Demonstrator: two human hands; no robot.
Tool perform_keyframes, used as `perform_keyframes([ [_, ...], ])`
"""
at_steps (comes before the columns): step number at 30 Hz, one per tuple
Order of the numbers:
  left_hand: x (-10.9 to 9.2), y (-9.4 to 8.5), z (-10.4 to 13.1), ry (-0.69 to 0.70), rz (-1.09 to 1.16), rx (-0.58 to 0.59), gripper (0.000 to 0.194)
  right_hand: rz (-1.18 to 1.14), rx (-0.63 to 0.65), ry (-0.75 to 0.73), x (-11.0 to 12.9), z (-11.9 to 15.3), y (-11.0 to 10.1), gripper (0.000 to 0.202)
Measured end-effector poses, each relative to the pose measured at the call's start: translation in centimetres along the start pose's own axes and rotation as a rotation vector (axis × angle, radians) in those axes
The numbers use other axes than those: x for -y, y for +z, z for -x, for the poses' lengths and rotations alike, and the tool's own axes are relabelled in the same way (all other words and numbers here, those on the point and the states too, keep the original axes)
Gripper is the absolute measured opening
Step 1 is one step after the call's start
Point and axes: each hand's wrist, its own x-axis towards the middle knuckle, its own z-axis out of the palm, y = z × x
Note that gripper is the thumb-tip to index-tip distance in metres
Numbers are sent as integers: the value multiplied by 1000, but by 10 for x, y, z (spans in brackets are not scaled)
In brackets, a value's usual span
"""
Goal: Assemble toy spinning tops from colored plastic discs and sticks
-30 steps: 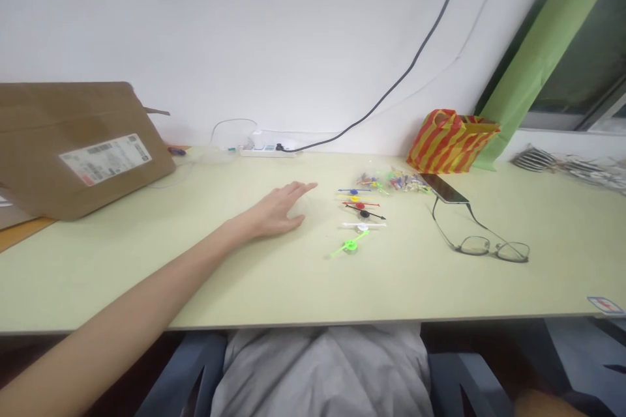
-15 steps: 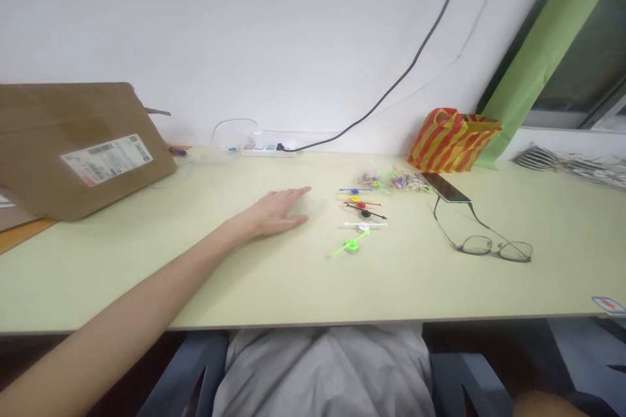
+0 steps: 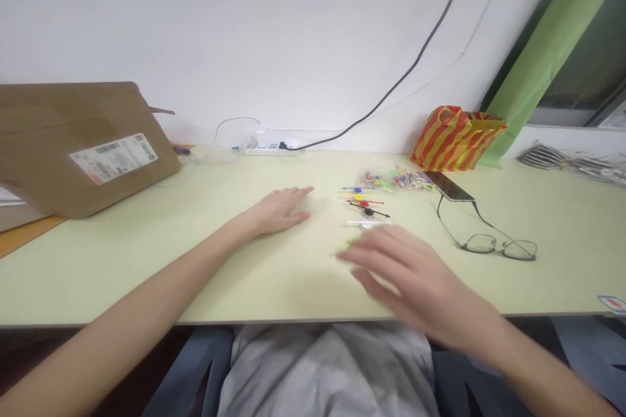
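Note:
My left hand [image 3: 280, 211] lies on the table with its fingers stretched out, holding nothing that I can see. My right hand [image 3: 408, 273], blurred by motion, is over the front of the table with thumb and fingers apart. Under its fingertips a green arrow spinner [image 3: 342, 250] is mostly hidden. Behind it a column of arrow spinners runs away from me: white [image 3: 366, 225], black [image 3: 369, 212], red [image 3: 364, 203], yellow [image 3: 358, 197] and blue [image 3: 357, 189]. The left fingertips are to the left of this column, apart from it.
Behind the spinners is a clear bag of small coloured pieces [image 3: 398, 178]. A phone [image 3: 448, 186] and eyeglasses [image 3: 482, 244] lie to the right, near a striped bag [image 3: 452, 140]. A cardboard box [image 3: 92, 124] stands left; a power strip [image 3: 270, 150] sits by the wall.
My right hand has come up from the lower right to over the green spinner, now mostly covering it. My left hand has stayed in place. The view has shifted slightly.

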Motion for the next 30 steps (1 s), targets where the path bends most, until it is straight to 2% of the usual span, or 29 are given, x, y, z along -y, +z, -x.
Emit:
perform_keyframes([
  [4, -1, 1, 0, -5, -16, 9, 66, 93, 214, 8, -51, -21, 19, 12],
  [7, -2, 1, 0, -6, -17, 8, 67, 109, 343, 59, -71, -25, 27, 16],
  [13, -1, 1, -1, -2, -10, 14, 67, 168, 400, 80, -69, -31, 24, 19],
  [15, 1, 2, -1, 7, -15, 10, 67, 167, 354, 81, -71, -41, 20, 17],
  [17, 3, 3, -1, 14, -17, 6, 67, 157, 254, 110, -74, -53, 18, 17],
  [19, 5, 3, -1, 21, -17, 2, 68, 133, 150, 156, -76, -64, 21, 18],
  [20, 6, 4, -2, 24, -17, 4, 69, 121, 144, 180, -75, -68, 24, 18],
  [21, 7, 4, -2, 25, -19, 8, 69, 113, 167, 206, -74, -70, 29, 18],
  [25, 12, 5, -3, 1, -29, 35, 75, 154, 428, 236, -66, -67, 49, 14],
  [28, 14, 5, -4, -47, -39, 53, 79, 227, 495, 196, -62, -62, 52, 10],
  [30, 15, 3, -5, -61, -45, 54, 78, 249, 492, 174, -61, -60, 50, 11],
])
